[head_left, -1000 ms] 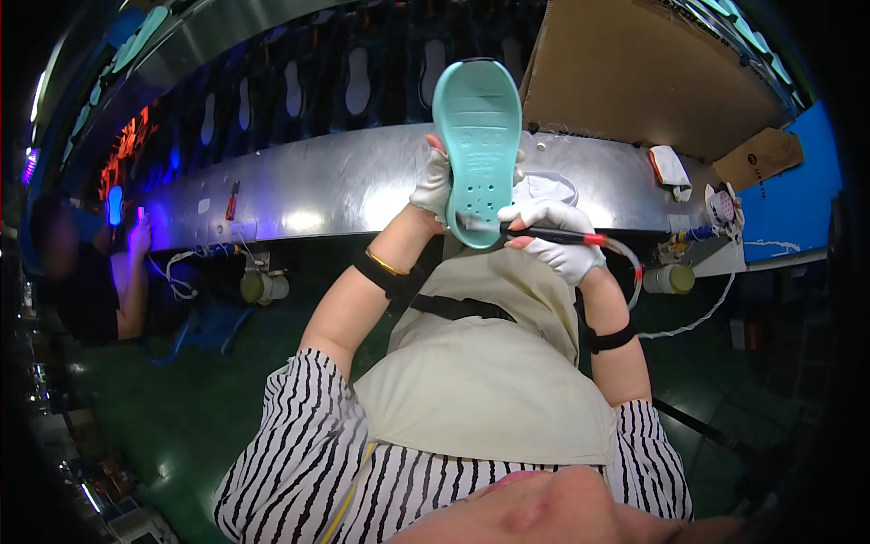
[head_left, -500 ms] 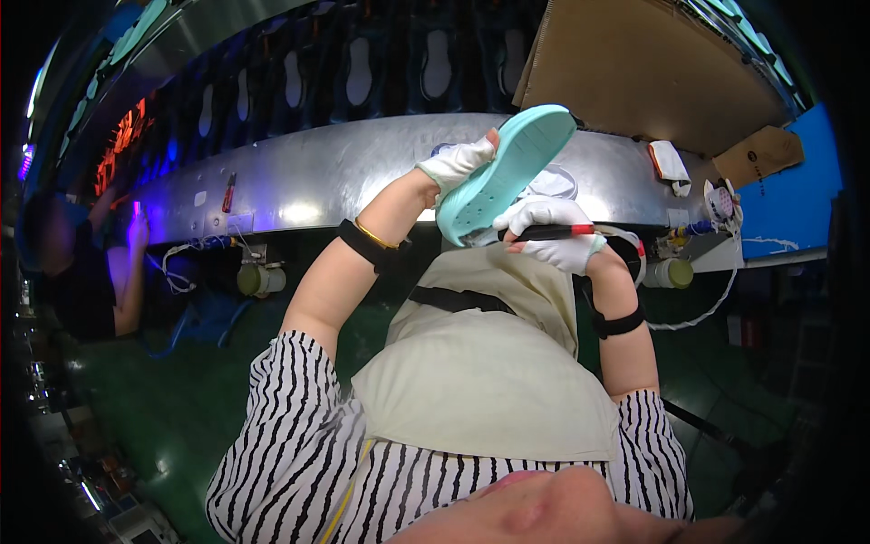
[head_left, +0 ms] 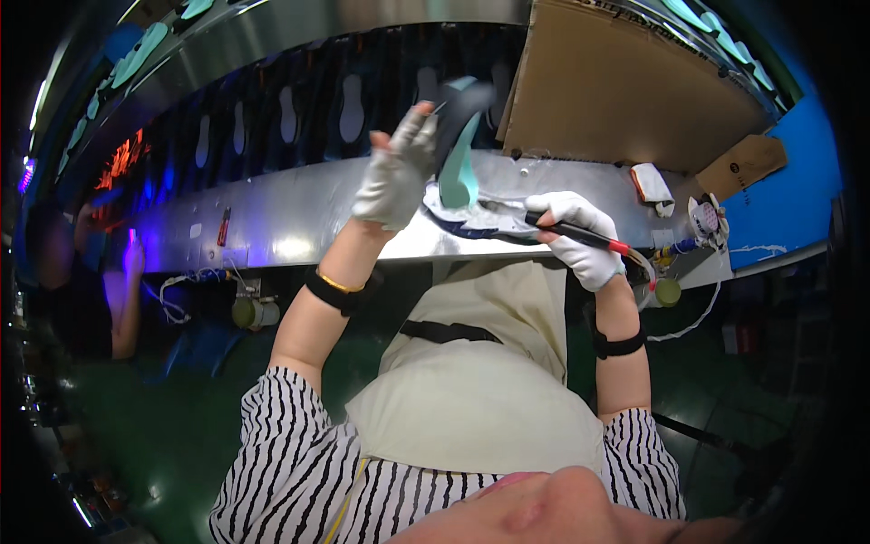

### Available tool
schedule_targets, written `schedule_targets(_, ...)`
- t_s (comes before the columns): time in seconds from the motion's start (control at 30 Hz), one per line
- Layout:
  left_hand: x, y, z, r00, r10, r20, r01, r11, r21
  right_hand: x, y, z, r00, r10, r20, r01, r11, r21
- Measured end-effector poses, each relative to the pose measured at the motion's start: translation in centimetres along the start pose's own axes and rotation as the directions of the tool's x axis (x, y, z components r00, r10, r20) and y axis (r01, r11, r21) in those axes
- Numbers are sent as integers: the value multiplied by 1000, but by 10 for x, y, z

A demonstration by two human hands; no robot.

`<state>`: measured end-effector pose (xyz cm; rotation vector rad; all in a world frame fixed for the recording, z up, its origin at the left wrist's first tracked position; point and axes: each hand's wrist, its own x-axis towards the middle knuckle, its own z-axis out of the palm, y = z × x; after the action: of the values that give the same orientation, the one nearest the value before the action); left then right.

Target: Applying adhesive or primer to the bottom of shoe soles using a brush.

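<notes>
My left hand (head_left: 397, 177), in a white glove with bare fingertips, is raised over the metal ledge with its fingers stretched apart. Directly to its right is a mint-green shoe sole (head_left: 460, 172), seen nearly edge-on and steeply tilted. A dark, motion-blurred piece (head_left: 453, 118) lies against the sole; whether my left fingers touch it is unclear. My right hand (head_left: 580, 238), gloved alike, is closed around a black-and-red brush-like handle (head_left: 589, 237) pointing left. Its tip ends by a whitish, dark-edged object (head_left: 485, 222) below the sole, whose kind I cannot make out.
Beyond the metal ledge (head_left: 308, 213) runs a row of dark holders with pale sole shapes (head_left: 352, 109). A cardboard sheet (head_left: 616, 91) leans at the back right, near a folded white cloth (head_left: 652, 189). A red tool (head_left: 224, 227) lies left. Another person's arm (head_left: 131, 272) is at far left.
My left hand has moved up and left, and its fingers have spread. The sole has turned from flat-on to nearly edge-on. My right hand, with the handle, has drawn slightly right, away from the sole.
</notes>
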<state>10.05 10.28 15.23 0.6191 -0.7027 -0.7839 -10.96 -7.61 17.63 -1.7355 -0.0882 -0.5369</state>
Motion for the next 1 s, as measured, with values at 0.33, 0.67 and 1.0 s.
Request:
schedule_targets(0.33, -55, -76, 10, 883, -466, -57, 349, 732, -586, -12, 41, 28, 866, 373, -332, -291, 917, 273)
schedule_targets(0.67, -51, -99, 43, 905, -397, -154, 272, 817, -509, -3, 42, 36, 978, -3, -207, -18, 995, -100)
schedule_targets(1.0, -38, -99, 28, 929, -290, -228, 175, 890, -421, -11, 27, 48, 985, -153, -77, 135, 970, -203)
